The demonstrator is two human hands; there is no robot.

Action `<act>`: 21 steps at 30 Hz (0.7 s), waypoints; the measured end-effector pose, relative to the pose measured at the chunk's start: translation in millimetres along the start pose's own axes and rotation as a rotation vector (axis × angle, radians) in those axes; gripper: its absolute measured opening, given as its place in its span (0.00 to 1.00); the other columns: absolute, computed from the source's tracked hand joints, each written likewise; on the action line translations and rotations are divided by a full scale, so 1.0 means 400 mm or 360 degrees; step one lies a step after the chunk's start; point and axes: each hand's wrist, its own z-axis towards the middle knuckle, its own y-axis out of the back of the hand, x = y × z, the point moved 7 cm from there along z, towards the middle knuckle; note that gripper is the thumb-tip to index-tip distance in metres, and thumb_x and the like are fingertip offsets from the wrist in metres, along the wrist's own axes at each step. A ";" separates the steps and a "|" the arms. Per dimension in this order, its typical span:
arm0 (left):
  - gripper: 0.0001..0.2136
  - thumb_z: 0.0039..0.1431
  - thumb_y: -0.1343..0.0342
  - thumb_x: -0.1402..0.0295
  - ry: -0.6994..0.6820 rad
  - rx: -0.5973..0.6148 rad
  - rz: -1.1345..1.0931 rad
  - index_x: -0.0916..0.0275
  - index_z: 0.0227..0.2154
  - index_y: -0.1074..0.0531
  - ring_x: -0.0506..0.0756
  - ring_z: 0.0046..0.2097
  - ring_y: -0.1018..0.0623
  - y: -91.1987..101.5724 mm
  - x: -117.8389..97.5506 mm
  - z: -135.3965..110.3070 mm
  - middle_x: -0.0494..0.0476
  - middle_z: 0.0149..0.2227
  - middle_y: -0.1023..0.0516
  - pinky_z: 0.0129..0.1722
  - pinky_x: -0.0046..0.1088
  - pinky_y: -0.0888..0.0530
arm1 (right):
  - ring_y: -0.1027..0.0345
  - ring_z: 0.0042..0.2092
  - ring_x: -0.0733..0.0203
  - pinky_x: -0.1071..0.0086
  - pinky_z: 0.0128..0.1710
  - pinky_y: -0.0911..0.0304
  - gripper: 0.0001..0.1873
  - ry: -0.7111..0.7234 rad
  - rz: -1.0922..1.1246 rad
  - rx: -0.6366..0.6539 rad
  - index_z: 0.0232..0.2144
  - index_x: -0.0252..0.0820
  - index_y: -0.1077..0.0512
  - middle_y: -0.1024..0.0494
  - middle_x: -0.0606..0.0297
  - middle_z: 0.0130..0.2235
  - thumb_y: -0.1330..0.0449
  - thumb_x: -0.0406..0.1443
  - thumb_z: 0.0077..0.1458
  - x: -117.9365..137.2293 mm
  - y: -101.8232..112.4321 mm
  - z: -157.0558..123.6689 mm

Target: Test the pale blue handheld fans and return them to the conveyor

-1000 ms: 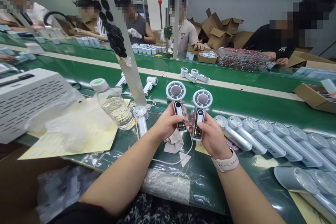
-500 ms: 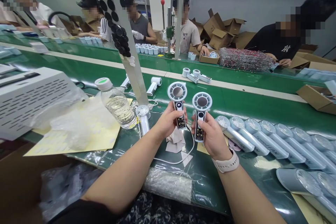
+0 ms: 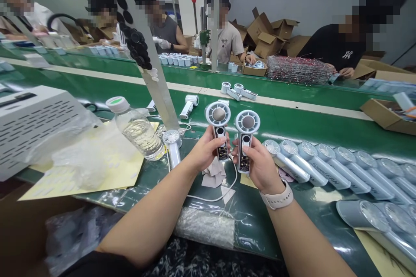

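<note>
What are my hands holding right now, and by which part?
Your left hand holds one handheld fan and your right hand a second fan, each by its handle.

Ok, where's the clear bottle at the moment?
In the head view, the clear bottle is left of the left hand, near the metal post.

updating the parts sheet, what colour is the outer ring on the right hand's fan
The outer ring is pale whitish blue, best seen in the head view.
</note>
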 end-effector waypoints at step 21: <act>0.20 0.49 0.34 0.65 0.0044 -0.0055 0.0038 0.59 0.43 0.34 0.52 0.35 0.26 0.007 0.009 0.003 0.49 0.36 0.28 0.37 0.34 0.30 | 0.31 0.32 0.60 0.66 0.26 0.34 0.15 0.0035 -0.0044 -0.0002 0.38 0.44 0.25 0.23 0.65 0.35 0.31 0.41 0.48 -0.010 -0.003 0.007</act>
